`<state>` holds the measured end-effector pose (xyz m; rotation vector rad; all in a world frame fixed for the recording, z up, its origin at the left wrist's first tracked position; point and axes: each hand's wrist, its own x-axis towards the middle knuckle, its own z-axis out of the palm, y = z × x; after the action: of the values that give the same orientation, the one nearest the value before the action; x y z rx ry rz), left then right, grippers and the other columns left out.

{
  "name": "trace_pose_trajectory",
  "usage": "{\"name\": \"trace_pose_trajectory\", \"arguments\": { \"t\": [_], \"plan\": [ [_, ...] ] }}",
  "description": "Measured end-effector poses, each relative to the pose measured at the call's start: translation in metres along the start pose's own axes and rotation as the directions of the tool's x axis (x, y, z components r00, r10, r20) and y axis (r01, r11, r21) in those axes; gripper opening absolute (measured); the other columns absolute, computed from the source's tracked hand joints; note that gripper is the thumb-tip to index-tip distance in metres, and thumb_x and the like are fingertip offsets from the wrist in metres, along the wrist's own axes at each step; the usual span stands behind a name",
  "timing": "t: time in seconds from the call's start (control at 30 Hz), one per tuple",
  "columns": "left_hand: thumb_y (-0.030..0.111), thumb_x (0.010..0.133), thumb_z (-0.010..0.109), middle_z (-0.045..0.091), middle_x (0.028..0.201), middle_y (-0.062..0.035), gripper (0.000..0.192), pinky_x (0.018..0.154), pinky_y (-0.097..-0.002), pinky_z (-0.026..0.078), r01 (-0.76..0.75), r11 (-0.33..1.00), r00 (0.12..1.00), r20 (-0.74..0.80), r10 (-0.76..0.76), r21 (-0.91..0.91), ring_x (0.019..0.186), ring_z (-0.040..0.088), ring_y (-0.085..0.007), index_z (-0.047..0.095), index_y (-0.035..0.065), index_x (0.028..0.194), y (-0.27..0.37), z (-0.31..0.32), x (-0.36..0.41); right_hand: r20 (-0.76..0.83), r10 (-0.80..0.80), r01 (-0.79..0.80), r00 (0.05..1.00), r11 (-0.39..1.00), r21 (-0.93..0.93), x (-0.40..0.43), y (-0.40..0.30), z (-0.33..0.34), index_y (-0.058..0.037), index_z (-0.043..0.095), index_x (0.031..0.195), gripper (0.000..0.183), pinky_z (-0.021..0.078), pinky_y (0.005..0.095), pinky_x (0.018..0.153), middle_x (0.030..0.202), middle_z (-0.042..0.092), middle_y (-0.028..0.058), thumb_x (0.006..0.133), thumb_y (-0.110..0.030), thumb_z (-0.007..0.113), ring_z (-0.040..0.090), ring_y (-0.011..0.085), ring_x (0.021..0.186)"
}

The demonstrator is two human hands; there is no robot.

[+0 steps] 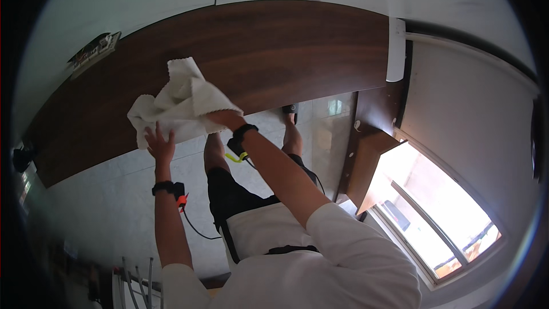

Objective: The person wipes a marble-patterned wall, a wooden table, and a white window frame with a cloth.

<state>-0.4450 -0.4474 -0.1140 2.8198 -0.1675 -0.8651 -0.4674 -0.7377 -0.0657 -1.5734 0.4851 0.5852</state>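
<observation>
A white cloth (180, 98) with scalloped edges lies bunched and partly spread over a dark brown wooden tabletop (274, 47), reaching its near edge. My right hand (225, 119) is at the cloth's right end, its fingers hidden under a fold, so its grip does not show. My left hand (161, 143) touches or lies just over the cloth's lower left part, fingers spread, at the near edge. Each wrist wears a black strap with a small device.
An electrical socket box (95, 53) with exposed parts sits in the wall behind the tabletop at left. A white panel strip (396, 51) stands at its right end. A wooden cabinet or drawer (371, 167) is near the bright window (437, 210). My legs are below the near edge.
</observation>
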Motion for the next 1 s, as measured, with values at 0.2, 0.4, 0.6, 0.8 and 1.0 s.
{"name": "trace_pose_trajectory", "arguments": {
  "t": [0.2, 0.4, 0.6, 0.8, 1.0],
  "plan": [
    [0.062, 0.084, 0.057, 0.015, 0.155, -0.0275, 0.078, 0.102, -0.0675, 0.028, 0.019, 0.992, 0.987, -0.162, 0.001, 0.127, 0.140, 0.013, -0.0553, 0.029, 0.0317, 0.151, 0.103, -0.001, -0.008, -0.010, -0.021, 0.016, 1.000, 0.918, -0.396, -0.011, 0.053, -0.075, -0.0146, 0.033, 0.148, 0.061, 0.0235, 0.0358, 0.116, 0.153, 0.034, 0.0076, 0.096, -0.044, 0.046, 0.031, 0.0243, 0.141],
    [0.030, 0.088, 0.062, 0.021, 0.153, -0.0294, 0.063, 0.105, -0.0684, 0.022, -0.336, 0.939, 0.900, -0.268, 0.343, 0.075, 0.139, 0.018, -0.0554, 0.039, 0.0237, 0.146, 0.297, 0.025, -0.014, -0.260, 0.017, -0.169, 0.965, 0.801, -0.574, -0.078, 0.160, -0.256, -0.0121, 0.028, 0.150, 0.059, 0.0217, 0.0374, 0.118, 0.156, 0.028, 0.0098, 0.100, -0.039, 0.043, 0.026, 0.0250, 0.143],
    [0.012, 0.083, 0.063, 0.030, 0.154, -0.0090, 0.056, 0.110, -0.0608, 0.026, -0.733, 0.657, 0.674, -0.055, 0.737, -0.176, 0.144, 0.022, -0.0337, 0.049, 0.0164, 0.137, 0.497, 0.070, -0.042, -0.540, 0.296, -0.583, 0.788, 0.074, -0.809, -0.182, 0.230, -0.471, -0.0039, 0.041, 0.142, 0.053, 0.0321, 0.0397, 0.112, 0.143, 0.044, 0.0226, 0.098, -0.032, 0.040, 0.043, 0.0324, 0.133],
    [0.009, 0.080, 0.065, 0.034, 0.152, -0.0053, 0.057, 0.108, -0.0493, 0.030, -0.757, 0.624, 0.640, -0.025, 0.768, -0.194, 0.143, 0.026, -0.0267, 0.050, 0.0137, 0.134, 0.498, 0.079, -0.058, -0.880, 0.005, -0.407, 0.475, 0.888, -0.215, -0.221, 0.221, -0.467, -0.0057, 0.042, 0.141, 0.053, 0.0371, 0.0387, 0.106, 0.140, 0.049, 0.0190, 0.098, -0.035, 0.038, 0.048, 0.0353, 0.128],
    [0.004, 0.077, 0.063, 0.039, 0.148, -0.0084, 0.062, 0.108, -0.0530, 0.029, -0.658, 0.734, 0.752, -0.194, 0.630, -0.169, 0.141, 0.031, -0.0337, 0.045, 0.0144, 0.135, 0.405, 0.061, -0.022, -0.754, -0.053, -0.280, 0.655, 0.909, -0.308, -0.154, 0.170, -0.377, -0.0188, 0.032, 0.146, 0.050, 0.0380, 0.0428, 0.105, 0.146, 0.043, 0.0110, 0.098, -0.029, 0.042, 0.048, 0.0344, 0.127]
  ]
}}
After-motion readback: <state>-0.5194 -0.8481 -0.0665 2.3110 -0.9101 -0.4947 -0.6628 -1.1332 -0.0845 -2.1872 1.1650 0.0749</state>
